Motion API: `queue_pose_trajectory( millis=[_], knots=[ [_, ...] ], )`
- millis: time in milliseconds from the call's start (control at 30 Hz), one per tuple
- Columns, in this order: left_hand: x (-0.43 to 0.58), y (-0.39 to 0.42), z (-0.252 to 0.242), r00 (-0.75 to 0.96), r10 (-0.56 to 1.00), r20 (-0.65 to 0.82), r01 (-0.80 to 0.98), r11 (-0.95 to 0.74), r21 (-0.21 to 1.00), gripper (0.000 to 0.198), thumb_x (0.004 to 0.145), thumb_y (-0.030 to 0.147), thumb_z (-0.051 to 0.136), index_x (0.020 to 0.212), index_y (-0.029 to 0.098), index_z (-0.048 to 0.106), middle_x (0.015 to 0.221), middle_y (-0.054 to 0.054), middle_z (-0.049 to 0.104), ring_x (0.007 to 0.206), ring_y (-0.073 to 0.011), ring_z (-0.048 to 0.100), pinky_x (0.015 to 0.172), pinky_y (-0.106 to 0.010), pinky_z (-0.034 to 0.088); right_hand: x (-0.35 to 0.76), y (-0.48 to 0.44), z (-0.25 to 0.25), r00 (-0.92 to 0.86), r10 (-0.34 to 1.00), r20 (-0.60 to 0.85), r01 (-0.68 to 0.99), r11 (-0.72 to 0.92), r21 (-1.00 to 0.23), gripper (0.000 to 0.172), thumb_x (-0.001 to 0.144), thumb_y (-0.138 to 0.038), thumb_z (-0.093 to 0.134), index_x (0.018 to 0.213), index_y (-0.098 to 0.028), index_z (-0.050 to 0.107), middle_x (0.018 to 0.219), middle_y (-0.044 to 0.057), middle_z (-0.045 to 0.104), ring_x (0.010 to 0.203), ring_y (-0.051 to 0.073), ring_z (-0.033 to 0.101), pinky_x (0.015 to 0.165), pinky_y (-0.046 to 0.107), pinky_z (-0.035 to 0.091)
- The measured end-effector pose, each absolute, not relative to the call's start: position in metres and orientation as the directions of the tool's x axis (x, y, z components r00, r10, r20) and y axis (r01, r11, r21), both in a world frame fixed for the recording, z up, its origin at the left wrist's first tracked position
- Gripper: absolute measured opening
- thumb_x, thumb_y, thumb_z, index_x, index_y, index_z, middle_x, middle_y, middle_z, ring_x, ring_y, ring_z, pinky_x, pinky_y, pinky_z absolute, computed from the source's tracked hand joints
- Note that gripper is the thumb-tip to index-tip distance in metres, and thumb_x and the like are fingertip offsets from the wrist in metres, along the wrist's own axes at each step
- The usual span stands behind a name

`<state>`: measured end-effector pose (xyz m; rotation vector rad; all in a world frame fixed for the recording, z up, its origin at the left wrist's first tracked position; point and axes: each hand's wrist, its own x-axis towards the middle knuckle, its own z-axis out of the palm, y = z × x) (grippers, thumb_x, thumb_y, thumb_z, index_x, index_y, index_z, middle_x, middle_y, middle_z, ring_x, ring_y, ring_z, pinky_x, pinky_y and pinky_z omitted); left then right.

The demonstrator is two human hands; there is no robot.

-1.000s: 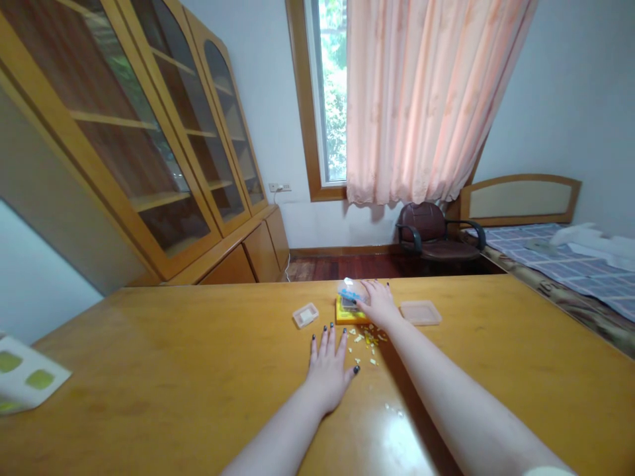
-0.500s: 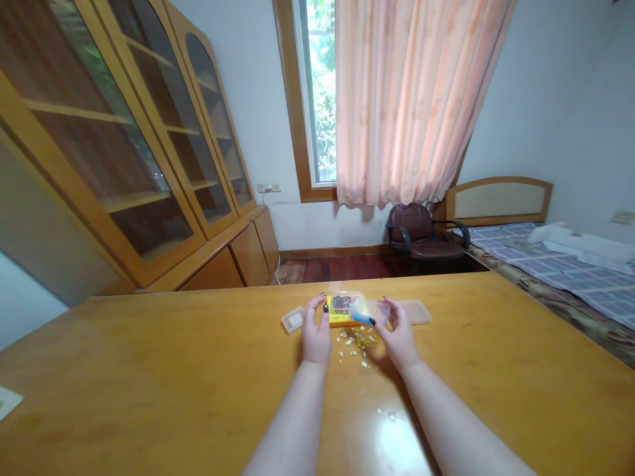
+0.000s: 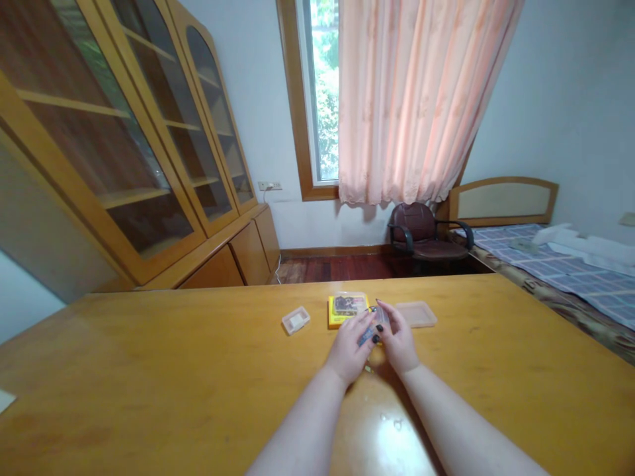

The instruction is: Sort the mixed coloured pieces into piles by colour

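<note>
My left hand (image 3: 347,350) and my right hand (image 3: 399,340) meet over the table, fingers curled around a small clear plastic box (image 3: 368,334) with something blue in it. The fingers cover much of the box. Just behind my left hand lies a yellow box (image 3: 336,316) with a clear lidded case (image 3: 350,303) on top. A few small yellowish pieces (image 3: 368,369) show below the hands; most of the scattered pieces are hidden. To the right of my right hand lies a shallow clear plastic tray or lid (image 3: 421,315).
Left of the yellow box stands a small clear tray (image 3: 296,320) holding something white. Two small clear bits (image 3: 397,424) lie near the glare on the wooden table (image 3: 173,377). Beyond the table are an office chair (image 3: 421,235), a bed (image 3: 585,264) and a glass-door cabinet (image 3: 198,165).
My left hand has moved right from beside the yellow box to the clear plastic box, which my right hand held alone before. The hands now cover most of the scattered pieces.
</note>
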<state>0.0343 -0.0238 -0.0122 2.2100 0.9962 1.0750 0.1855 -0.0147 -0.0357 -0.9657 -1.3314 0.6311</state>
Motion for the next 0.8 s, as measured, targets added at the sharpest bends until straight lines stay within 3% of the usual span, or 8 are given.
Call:
queue_pose_trajectory(
  millis=[133,333,633,800],
  knots=[
    [0.037,-0.028,-0.007,0.418,0.788,0.451,0.386,-0.604,0.697,0.042,0.091,0.037,0.038,0.129,0.023,0.048,0.131,-0.006,0.053,0.121,-0.0193,0.047,0.104,-0.039,0.037,0.186,-0.018,-0.033,0.154,0.827,0.541,0.335,0.471,-0.816,0.045,0.08,-0.049,0.054,0.113,-0.018,0.057,0.111,0.012,0.062,0.1,0.026,0.058,0.088,0.042,0.047],
    [0.039,-0.028,-0.008,0.373,0.818,0.437,0.426,-0.57,0.703,0.039,0.093,0.03,0.033,0.125,0.022,0.053,0.121,-0.005,0.061,0.111,-0.0163,0.057,0.098,-0.032,0.044,0.182,-0.018,-0.029,0.198,0.814,0.545,0.448,0.42,-0.789,0.038,0.082,-0.046,0.052,0.105,-0.017,0.062,0.099,0.01,0.065,0.09,0.024,0.06,0.08,0.038,0.049],
    [0.04,-0.027,-0.01,0.344,0.843,0.414,0.517,-0.538,0.666,0.038,0.091,0.023,0.033,0.122,0.02,0.055,0.117,-0.006,0.064,0.106,-0.0164,0.059,0.094,-0.031,0.046,0.183,-0.016,-0.025,0.208,0.822,0.53,0.489,0.382,-0.784,0.037,0.08,-0.042,0.053,0.103,-0.016,0.065,0.085,0.008,0.067,0.072,0.02,0.059,0.069,0.035,0.05],
    [0.041,-0.025,-0.013,0.302,0.876,0.376,0.574,-0.483,0.662,0.037,0.091,0.025,0.033,0.118,0.019,0.058,0.112,-0.007,0.066,0.101,-0.0177,0.062,0.092,-0.032,0.047,0.18,-0.014,-0.025,0.23,0.832,0.504,0.47,0.359,-0.807,0.035,0.077,-0.041,0.056,0.098,-0.017,0.068,0.09,0.01,0.068,0.082,0.023,0.061,0.076,0.038,0.049]
  ],
)
